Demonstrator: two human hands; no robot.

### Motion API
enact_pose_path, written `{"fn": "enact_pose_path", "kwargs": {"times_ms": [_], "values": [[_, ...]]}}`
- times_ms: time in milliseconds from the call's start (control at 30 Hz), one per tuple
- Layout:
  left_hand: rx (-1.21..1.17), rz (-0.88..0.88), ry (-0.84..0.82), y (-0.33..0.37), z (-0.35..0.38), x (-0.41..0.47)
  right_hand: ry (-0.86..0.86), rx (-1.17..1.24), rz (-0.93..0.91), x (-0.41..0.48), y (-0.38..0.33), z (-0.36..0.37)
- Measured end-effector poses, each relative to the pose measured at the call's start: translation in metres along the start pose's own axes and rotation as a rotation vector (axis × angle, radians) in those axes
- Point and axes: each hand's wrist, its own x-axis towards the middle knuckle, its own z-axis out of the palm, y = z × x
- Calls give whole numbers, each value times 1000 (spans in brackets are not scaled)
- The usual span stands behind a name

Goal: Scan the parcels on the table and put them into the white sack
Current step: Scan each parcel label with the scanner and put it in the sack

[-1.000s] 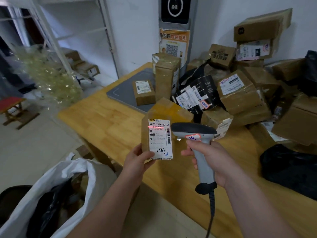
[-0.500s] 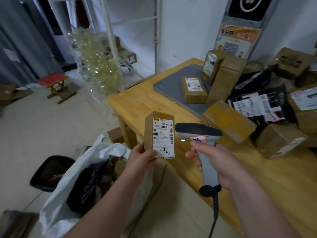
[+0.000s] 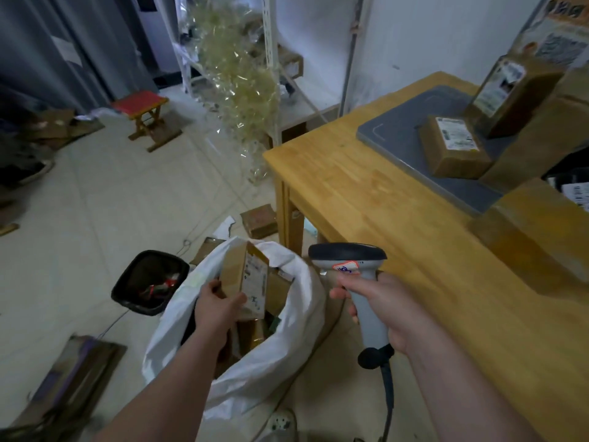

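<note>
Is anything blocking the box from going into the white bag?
No, nothing visible does. The left hand holds the parcel over the open mouth of the white sack; only other parcels lie inside, lower down. The right hand holds the scanner off to the side.

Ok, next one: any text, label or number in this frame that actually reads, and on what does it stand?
Nothing reads cleanly here.
Parcel in the left hand: printed label with barcode, too blurred.
Sticker on the scanner in the right hand: blue handwriting, unreadable.
Flat box and upright box: white labels, too blurred.
Poster: coloured print, too blurred.
</note>
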Motion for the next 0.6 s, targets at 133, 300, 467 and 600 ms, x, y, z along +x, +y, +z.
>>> {"fn": "enact_pose_path", "kwargs": {"times_ms": [133,300,467,600], "values": [[243,26,-1,-6,-10,17,-4,-32,29,19,11,14],[419,57,-160,9,1,23,31,-21,39,23,8,14],[378,182,-282,54,42,4,108,64,10,9,-6,-12],[349,335,-445,98,98,-32,213,146,-39,-9,-14,-60]]}}
